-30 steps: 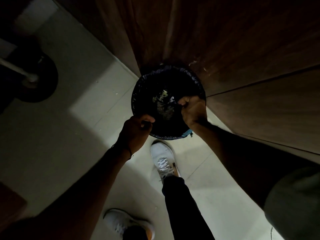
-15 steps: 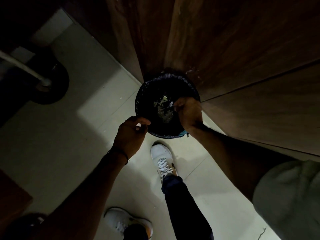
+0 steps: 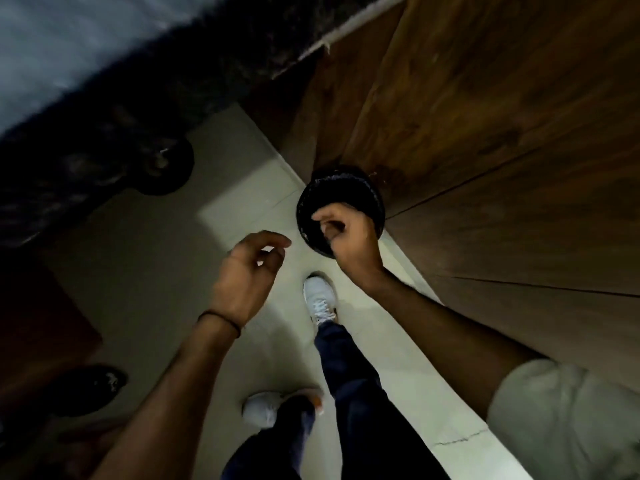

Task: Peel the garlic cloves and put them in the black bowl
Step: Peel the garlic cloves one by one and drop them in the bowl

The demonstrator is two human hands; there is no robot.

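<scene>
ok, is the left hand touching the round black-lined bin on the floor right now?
No. The left hand hangs open above the pale tiled floor, clear of the round black-lined bin beside the wooden panel; only the right hand overlaps it.

Both hands, left [image 3: 247, 271] and right [image 3: 346, 237], hover loosely curled above a bin [image 3: 341, 192].

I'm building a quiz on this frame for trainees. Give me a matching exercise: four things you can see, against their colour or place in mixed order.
Things:
1. bin
2. front shoe
3. left hand
4. right hand

Descriptions:
A. white, on the pale floor tiles
B. black-lined, standing by the wooden panel
C. over the bin's near rim, fingers curled
D. beside the bin over the floor, cord at its wrist

Pairs: 1-B, 2-A, 3-D, 4-C
</scene>
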